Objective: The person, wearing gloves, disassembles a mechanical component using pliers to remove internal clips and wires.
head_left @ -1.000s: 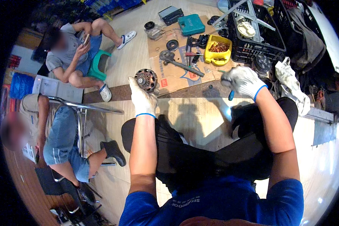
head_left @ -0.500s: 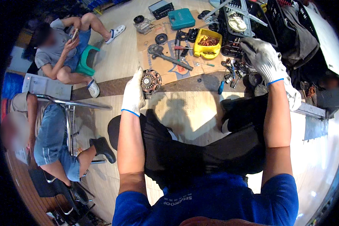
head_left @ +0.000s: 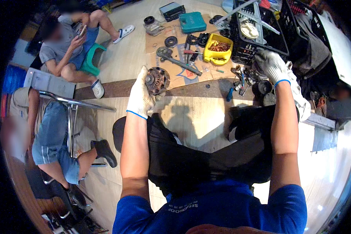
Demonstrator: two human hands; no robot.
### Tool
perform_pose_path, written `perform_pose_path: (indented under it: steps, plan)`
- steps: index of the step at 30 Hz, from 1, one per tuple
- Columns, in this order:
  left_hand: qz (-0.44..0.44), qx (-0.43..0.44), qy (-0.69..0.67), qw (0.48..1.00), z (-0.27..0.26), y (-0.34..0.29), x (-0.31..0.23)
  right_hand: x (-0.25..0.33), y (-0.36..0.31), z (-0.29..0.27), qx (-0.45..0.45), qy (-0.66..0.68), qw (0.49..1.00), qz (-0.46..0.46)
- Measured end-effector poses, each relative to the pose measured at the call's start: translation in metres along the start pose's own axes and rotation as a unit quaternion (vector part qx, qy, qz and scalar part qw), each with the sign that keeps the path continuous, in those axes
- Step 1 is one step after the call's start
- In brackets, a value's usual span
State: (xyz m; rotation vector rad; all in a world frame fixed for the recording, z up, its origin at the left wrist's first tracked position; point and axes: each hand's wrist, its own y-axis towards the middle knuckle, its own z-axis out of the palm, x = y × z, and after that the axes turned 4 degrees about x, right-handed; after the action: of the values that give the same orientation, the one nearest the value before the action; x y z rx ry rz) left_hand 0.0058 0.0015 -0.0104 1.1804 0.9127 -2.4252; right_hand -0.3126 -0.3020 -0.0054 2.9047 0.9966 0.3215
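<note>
My left hand [head_left: 140, 93], in a white knitted glove with a blue cuff, grips a round metal rotor [head_left: 157, 81] with a ridged hub and lobed rim, like one from an alternator. It is held above the floor near the cardboard's front edge. My right hand [head_left: 272, 64], gloved alike, is over the metal parts beside the black crate [head_left: 241, 56]. Its fingers are curled downward around something dark, mostly hidden by the glove. Just below that hand lie dark round parts [head_left: 265, 86] and small loose metal pieces [head_left: 243, 78].
On the cardboard [head_left: 175, 80] lie a hammer [head_left: 183, 65], a black ring [head_left: 171, 41], a teal case [head_left: 192, 22] and a yellow container [head_left: 218, 57] of copper-coloured pieces. A blue-handled screwdriver [head_left: 230, 94] lies nearer. Two people sit at the left, one on a green stool [head_left: 90, 58].
The rotor has turned in my left hand, showing its lobed face more. My right hand has moved down slightly from the crate toward the dark parts, its fingers curling further.
</note>
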Motion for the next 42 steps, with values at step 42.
perform_pose_path:
  steps: [42]
  plan:
    - [-0.082, 0.035, 0.005, 0.996, -0.011, -0.026, -0.015, -0.071, 0.022, -0.035, -0.108, -0.039, 0.992, -0.042]
